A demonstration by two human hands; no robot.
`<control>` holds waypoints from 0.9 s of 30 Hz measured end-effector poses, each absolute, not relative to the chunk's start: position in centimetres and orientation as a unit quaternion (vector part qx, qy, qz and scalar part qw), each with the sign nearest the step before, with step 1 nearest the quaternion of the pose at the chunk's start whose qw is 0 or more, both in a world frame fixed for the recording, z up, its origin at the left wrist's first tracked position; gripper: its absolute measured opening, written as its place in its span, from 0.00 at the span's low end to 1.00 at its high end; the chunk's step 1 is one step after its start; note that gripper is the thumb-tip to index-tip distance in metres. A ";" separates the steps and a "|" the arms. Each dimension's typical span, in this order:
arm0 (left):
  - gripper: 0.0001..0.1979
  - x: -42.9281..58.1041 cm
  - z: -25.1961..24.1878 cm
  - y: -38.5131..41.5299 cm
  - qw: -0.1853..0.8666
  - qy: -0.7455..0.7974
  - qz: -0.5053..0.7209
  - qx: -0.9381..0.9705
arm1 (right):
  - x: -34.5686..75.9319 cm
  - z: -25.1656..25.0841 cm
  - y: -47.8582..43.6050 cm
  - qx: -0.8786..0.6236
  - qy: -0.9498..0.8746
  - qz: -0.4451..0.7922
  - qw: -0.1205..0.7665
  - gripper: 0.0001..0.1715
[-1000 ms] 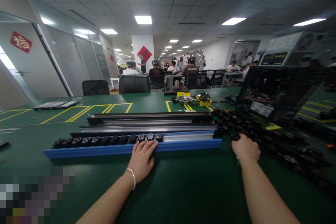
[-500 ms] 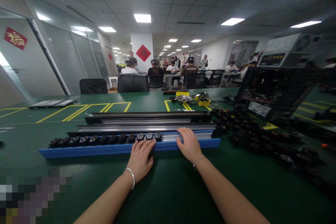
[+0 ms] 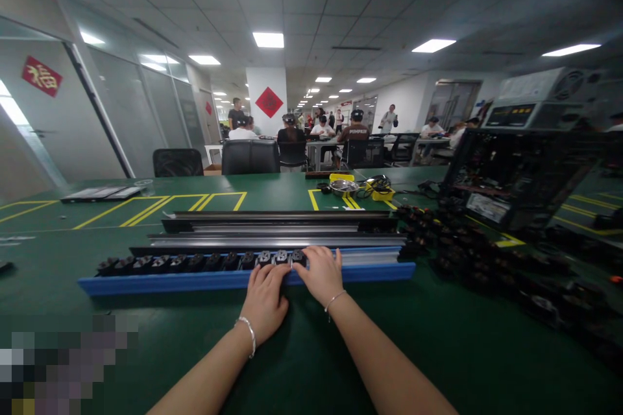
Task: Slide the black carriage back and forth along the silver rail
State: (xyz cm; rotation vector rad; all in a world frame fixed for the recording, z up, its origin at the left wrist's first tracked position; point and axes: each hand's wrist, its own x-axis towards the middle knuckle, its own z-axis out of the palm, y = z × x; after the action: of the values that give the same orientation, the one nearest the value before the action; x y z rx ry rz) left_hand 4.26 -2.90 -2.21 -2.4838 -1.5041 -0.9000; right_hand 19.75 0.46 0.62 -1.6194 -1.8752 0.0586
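A long blue channel rail [image 3: 170,283] lies across the table before me, holding a row of black socket modules [image 3: 231,262] from its left end to past the middle. My left hand [image 3: 265,301] rests on the rail's front edge, fingertips against modules near the right end of the row and thumb apart. At the last module on the right, the black socket module [image 3: 298,257], my right hand [image 3: 322,275] has its thumb and fingers closed against it. Bare silver channel [image 3: 370,257] shows to the right of that hand.
Behind the blue rail lie black and silver rails [image 3: 272,241]. Many loose black parts [image 3: 462,253] are heaped at the right, near an open computer case [image 3: 506,175]. A metal bowl [image 3: 344,187] and a yellow tray [image 3: 379,193] with cables stand farther back on the green table [image 3: 195,343].
My right hand has moved left along the rail, from the bare channel to the last socket module. My left hand stays at about the same place on the row. The view has shifted slightly.
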 end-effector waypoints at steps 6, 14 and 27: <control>0.27 4.3 -2.0 -3.0 0.039 -0.490 -0.301 -0.817 | 19.0 0.6 0.6 -0.627 -0.697 0.014 0.349 0.15; 0.25 4.4 -1.6 -3.2 0.037 -0.492 -0.294 -0.819 | 19.0 0.2 0.4 -0.622 -0.694 -0.014 0.363 0.14; 0.23 4.2 -1.6 -3.3 0.041 -0.494 -0.288 -0.819 | 19.3 -0.1 0.4 -0.621 -0.695 -0.030 0.361 0.15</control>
State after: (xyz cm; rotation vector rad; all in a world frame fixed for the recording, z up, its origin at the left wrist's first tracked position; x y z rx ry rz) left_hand 4.21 -3.25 -1.55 -2.5086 -1.5143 -0.8811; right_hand 19.33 0.42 -0.13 -1.6012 -1.7897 -0.0784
